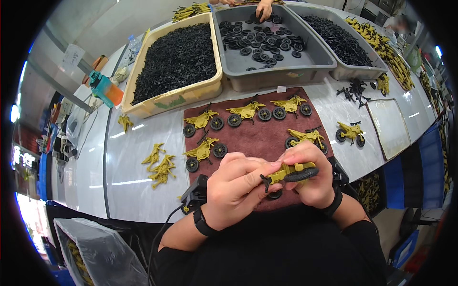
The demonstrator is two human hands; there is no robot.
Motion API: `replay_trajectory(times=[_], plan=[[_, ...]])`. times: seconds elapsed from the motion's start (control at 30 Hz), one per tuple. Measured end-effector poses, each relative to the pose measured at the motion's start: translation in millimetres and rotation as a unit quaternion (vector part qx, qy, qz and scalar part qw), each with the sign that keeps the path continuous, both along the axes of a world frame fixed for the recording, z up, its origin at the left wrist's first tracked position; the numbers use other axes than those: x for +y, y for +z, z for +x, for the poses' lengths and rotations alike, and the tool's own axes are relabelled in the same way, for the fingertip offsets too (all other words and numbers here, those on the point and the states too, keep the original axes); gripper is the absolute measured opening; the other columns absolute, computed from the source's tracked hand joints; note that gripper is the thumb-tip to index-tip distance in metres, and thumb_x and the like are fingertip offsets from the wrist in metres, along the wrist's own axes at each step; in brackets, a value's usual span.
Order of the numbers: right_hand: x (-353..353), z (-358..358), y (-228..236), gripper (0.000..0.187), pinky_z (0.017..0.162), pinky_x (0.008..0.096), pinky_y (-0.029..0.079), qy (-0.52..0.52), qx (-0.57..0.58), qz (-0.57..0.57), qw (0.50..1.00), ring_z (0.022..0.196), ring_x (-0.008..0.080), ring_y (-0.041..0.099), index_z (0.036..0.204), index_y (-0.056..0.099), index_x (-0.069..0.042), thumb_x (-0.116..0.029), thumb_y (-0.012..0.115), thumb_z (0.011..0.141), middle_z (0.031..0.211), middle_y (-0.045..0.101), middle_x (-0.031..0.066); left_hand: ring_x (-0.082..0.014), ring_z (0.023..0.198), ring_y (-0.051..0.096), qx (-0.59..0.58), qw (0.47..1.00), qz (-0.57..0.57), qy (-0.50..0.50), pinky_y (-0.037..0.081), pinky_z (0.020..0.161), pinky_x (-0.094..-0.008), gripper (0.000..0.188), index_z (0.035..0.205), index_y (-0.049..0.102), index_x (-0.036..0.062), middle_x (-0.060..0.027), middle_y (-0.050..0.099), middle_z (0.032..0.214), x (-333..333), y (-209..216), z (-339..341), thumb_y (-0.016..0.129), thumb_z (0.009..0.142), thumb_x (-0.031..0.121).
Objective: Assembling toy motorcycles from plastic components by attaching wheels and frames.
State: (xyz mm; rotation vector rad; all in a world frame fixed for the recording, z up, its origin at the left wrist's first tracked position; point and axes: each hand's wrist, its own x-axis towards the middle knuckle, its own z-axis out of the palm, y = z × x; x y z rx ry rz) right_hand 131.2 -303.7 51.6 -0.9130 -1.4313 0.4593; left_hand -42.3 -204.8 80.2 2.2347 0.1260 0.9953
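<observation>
1. Head view, hands: left hand [236, 183] and right hand [310, 176] both grip one olive toy bike [286, 172], held low and centre above the near edge of the mat [260, 140]. Left fingers pinch the front end; right fingers close on the rear, where a black wheel [301, 175] sits at the frame.
2. Step, as I judge it: seating that wheel on the bike. The next move likely calls for a square press on the hub while the left keeps the frame from twisting.
3. Materials: bike is hard moulded plastic, matte olive, thin spiky parts. Wheel is black, knobbly tread. Mat is brown, felt-like; counter [143, 162] is glossy and pale.
4. Around: finished bikes [248, 112] lie on the mat, bare frames [160, 164] to the left. Grey tub [267, 76] holds loose wheels; another person's hand [264, 9] reaches in. Beige tub [174, 97] is heaped with small black parts.
</observation>
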Motion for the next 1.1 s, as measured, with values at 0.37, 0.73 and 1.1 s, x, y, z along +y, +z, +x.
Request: replay_trajectory(times=[0.37,0.73,1.1], plan=[[1,3,-10,0.04,0.089,0.0301,0.045,0.057,0.112,-0.086,0.988,0.101,0.018,0.054,0.114,0.052,-0.001,-0.011,0.073,0.082,0.11,0.054,0.0105,-0.0243,0.093,0.066,0.032,0.993,-0.104,0.048,0.054,0.077,-0.0305,0.041,0.114,0.064,0.0036,-0.0117,0.065,0.109,-8,3,3,0.074,0.075,0.002],[-24,7,31,0.03,0.058,0.0316,0.045,-0.194,-0.296,0.064,0.933,0.059,0.0203,0.055,0.09,0.062,-0.004,-0.021,0.08,0.073,0.071,0.058,0.0029,-0.0312,0.093,0.063,0.018,0.95,0.231,0.209,0.05,0.081,-0.037,0.049,0.112,0.063,-0.0043,-0.0162,0.064,0.104,0,-6,3,0.069,0.063,-0.009],[-20,-18,30,0.017,0.048,0.031,0.047,-0.205,-0.303,-0.022,0.93,0.053,0.0214,0.06,0.09,0.063,0.0,-0.005,0.071,0.077,0.067,0.061,0.0069,-0.0305,0.094,0.06,0.006,0.951,0.264,0.16,0.048,0.076,-0.0396,0.046,0.112,0.063,-0.007,-0.0206,0.06,0.11,-7,-4,9,0.073,0.068,0.003]])
